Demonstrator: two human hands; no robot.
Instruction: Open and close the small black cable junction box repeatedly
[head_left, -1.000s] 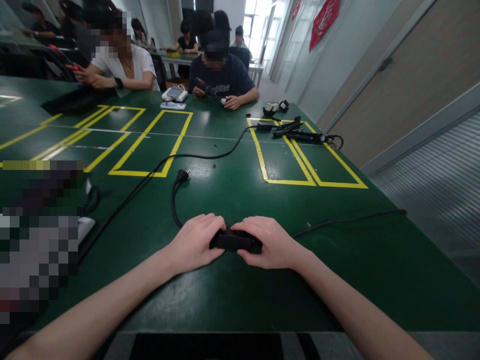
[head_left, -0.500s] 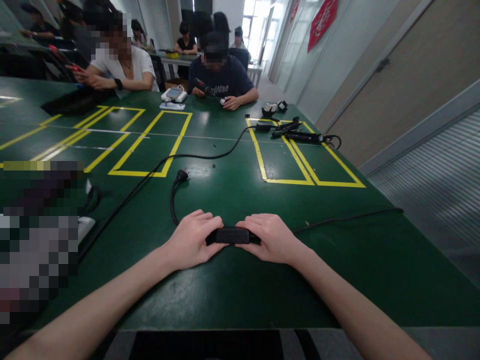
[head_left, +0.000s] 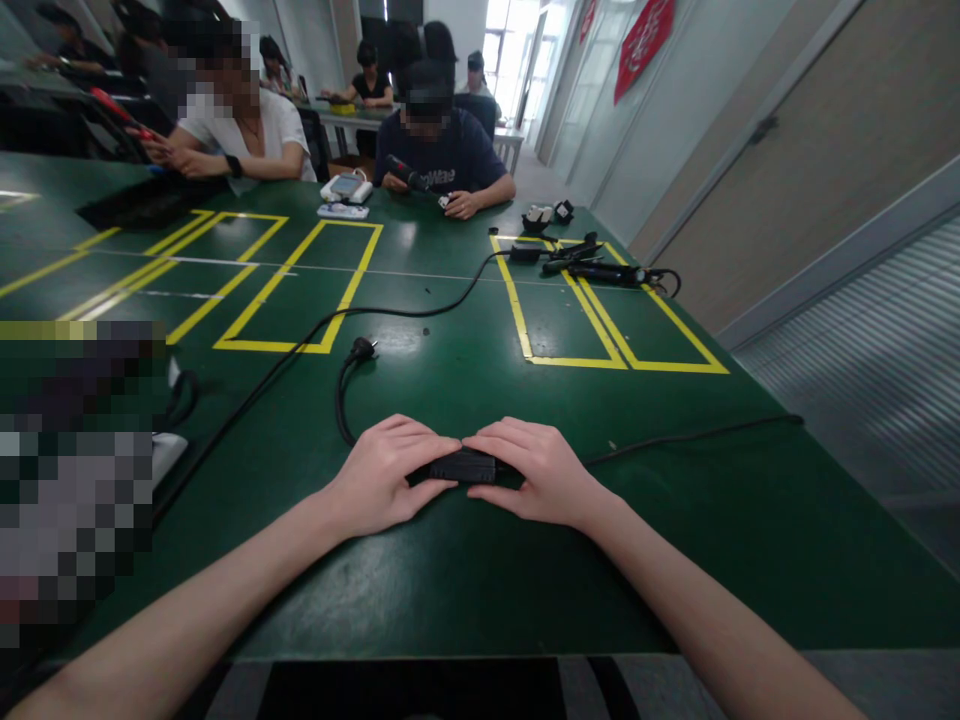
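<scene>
A black power adapter (head_left: 466,466) lies low over the green table in front of me, slightly tilted. My left hand (head_left: 386,475) grips its left end, thumb on the near side and fingers along the far side. Around the right end curls my right hand (head_left: 536,472) in the same way, and the fingertips of both hands almost meet above the adapter. A short black cord leads from behind my left hand to a plug (head_left: 364,349). From the right hand a thin black cable (head_left: 697,437) runs toward the table's right edge.
Yellow tape rectangles (head_left: 330,335) mark the green table (head_left: 450,590). Another black cable (head_left: 390,312) crosses to a heap of black devices (head_left: 600,270) at the far right. A white device (head_left: 346,187) stands near two co-workers across the table. Blurred-out items (head_left: 75,500) lie at left.
The fingers of both hands have slid inward over the adapter, their tips now nearly touching. The adapter has tilted slightly. The plug stays in place.
</scene>
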